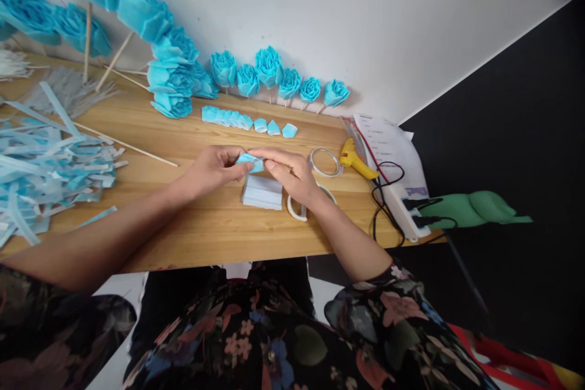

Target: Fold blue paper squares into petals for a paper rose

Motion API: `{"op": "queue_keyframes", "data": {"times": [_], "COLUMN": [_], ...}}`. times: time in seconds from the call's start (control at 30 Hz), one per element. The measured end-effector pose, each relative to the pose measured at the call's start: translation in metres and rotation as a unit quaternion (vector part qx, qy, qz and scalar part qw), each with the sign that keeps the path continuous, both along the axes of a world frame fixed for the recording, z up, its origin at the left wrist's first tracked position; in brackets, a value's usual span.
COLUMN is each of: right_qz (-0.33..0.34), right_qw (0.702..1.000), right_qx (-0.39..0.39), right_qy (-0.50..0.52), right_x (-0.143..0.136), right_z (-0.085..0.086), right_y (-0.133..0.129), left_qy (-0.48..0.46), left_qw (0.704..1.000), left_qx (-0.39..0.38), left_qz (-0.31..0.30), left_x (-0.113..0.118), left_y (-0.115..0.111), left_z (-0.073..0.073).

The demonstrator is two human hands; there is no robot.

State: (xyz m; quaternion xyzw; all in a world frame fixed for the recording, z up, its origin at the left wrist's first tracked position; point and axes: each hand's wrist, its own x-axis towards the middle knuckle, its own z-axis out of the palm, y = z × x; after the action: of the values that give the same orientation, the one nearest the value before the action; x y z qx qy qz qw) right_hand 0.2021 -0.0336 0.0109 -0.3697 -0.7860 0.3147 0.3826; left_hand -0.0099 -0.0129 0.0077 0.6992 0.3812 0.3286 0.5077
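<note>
Between my two hands, over the middle of the table, is a small blue and white folded paper piece (256, 166). My left hand (223, 163) pinches its left side between thumb and fingers. On its right side, the thumb and fingers of my right hand (292, 170) close over it. Just below them lies a stack of pale paper strips (262, 192). A white tape roll (298, 209) is partly hidden under my right wrist, and another tape roll (323, 161) lies right of that hand. Beyond my hands runs a row of folded blue petals (227, 117).
Blue paper roses (269, 67) on sticks stand along the wall. Loose paper strips (50, 164) and a thin stick (128, 146) cover the left side. At right are a yellow glue gun (359, 159), printed sheets (393, 146) and a white power strip (404, 213) with black cords.
</note>
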Motion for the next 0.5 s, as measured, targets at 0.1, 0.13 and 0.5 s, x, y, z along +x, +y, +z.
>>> {"op": "queue_keyframes", "data": {"times": [0.1, 0.13, 0.5], "right_qz": [0.002, -0.001, -0.037], "right_qw": [1.000, 0.999, 0.999], "right_qx": [-0.028, -0.034, 0.012], "right_qy": [0.012, 0.015, 0.030], "right_x": [0.000, -0.001, -0.007], "right_z": [0.002, 0.002, -0.009], "right_y": [-0.001, -0.001, 0.004], "left_qy": [0.010, 0.013, 0.030], "left_qw": [1.000, 1.000, 0.999], "left_qx": [0.005, 0.006, 0.015], "left_qz": [0.010, 0.008, -0.011], "left_x": [0.000, 0.001, 0.000], "left_y": [0.000, -0.001, 0.000], "left_z": [-0.001, -0.001, -0.002]}}
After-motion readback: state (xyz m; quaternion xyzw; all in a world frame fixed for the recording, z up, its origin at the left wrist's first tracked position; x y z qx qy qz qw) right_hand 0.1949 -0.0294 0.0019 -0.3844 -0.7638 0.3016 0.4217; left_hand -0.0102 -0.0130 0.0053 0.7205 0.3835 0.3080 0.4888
